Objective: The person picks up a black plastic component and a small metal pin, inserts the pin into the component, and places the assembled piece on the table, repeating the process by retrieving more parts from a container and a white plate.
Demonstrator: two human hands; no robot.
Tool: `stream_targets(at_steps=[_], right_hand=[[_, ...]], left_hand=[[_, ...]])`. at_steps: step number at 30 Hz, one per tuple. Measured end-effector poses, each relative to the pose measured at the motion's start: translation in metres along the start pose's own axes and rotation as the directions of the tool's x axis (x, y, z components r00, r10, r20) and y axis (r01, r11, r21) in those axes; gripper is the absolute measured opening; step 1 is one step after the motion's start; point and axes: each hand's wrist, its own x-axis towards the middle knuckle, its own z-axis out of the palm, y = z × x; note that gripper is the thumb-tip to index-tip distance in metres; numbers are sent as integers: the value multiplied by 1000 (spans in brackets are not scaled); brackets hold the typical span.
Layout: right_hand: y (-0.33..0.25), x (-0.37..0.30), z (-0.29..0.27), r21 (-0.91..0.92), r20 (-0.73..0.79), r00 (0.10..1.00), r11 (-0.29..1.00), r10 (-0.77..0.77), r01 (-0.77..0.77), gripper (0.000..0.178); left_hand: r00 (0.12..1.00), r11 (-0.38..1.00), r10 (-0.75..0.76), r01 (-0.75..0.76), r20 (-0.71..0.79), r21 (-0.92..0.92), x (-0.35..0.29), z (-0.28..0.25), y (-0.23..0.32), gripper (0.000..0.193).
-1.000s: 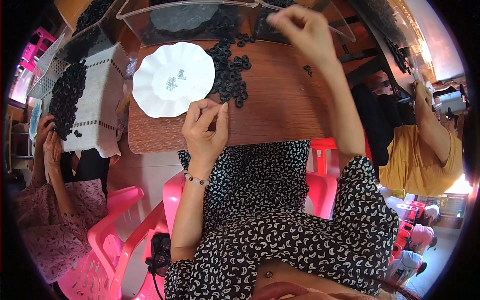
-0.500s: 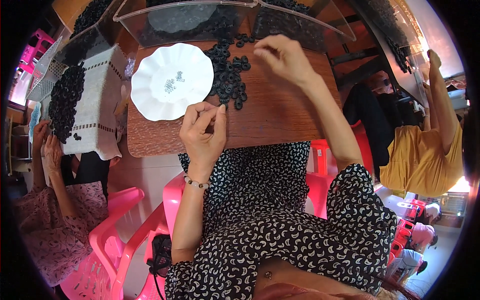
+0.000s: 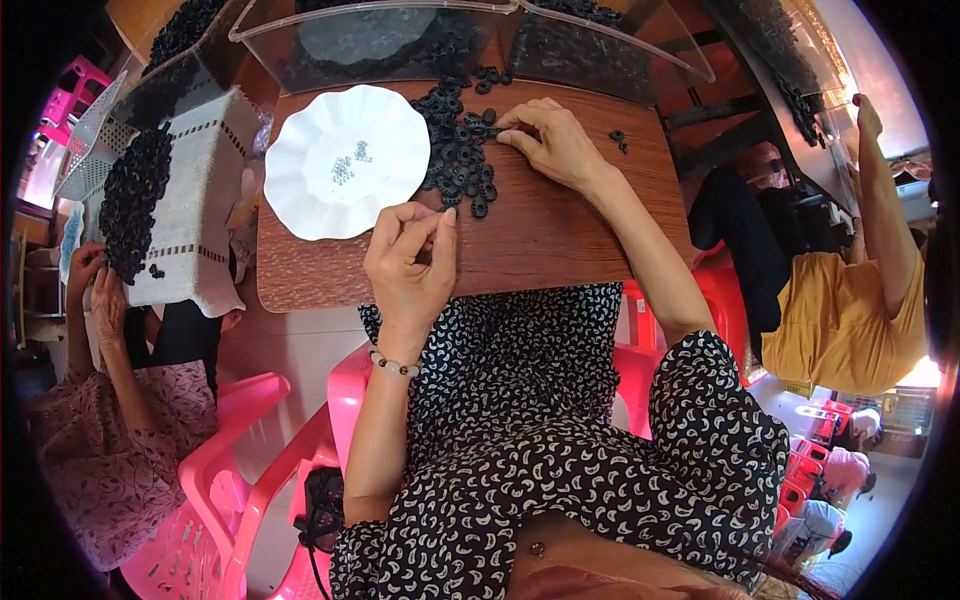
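Note:
My left hand point(image 3: 408, 255) is over the near right rim of a white scalloped plate point(image 3: 300, 205), thumb and forefinger pinched together. Whatever is between those fingertips is too small to make out. Small clear or silvery bits point(image 3: 345, 168) lie in the middle of the plate. To its right spreads a pile of small black ring-shaped parts point(image 3: 458, 165). At the pile's right edge, my right hand point(image 3: 555, 145) pinches a small black part point(image 3: 489, 131) between thumb and forefinger. A few more black parts point(image 3: 618, 136) lie apart near the table's right side.
Clear plastic bins point(image 3: 370, 45) of black parts stand along the far edge of the brown wooden table point(image 3: 540, 250). At left, another person's hands point(image 3: 105, 290) work by a cloth-covered table point(image 3: 190, 205) with a black heap. A person in yellow point(image 3: 840, 320) sits right. Pink chairs point(image 3: 235, 450) stand nearby.
My right hand has moved nearer and slightly left, down to the pile, and now pinches a black part. Loose black parts show where its wrist was. My left hand stays almost still.

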Motion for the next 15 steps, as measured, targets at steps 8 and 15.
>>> stream_targets(at_steps=[8, 15], right_hand=[[-27, -12, -12, 497, 126, 982, 848, 141, -186, 24], [-55, -22, -13, 771, 335, 942, 567, 23, -288, 27]], left_hand=[[999, 999, 44, -44, -26, 8, 1, 1, -3, 8], [997, 996, 48, -42, 68, -85, 5, -5, 3, 32]])
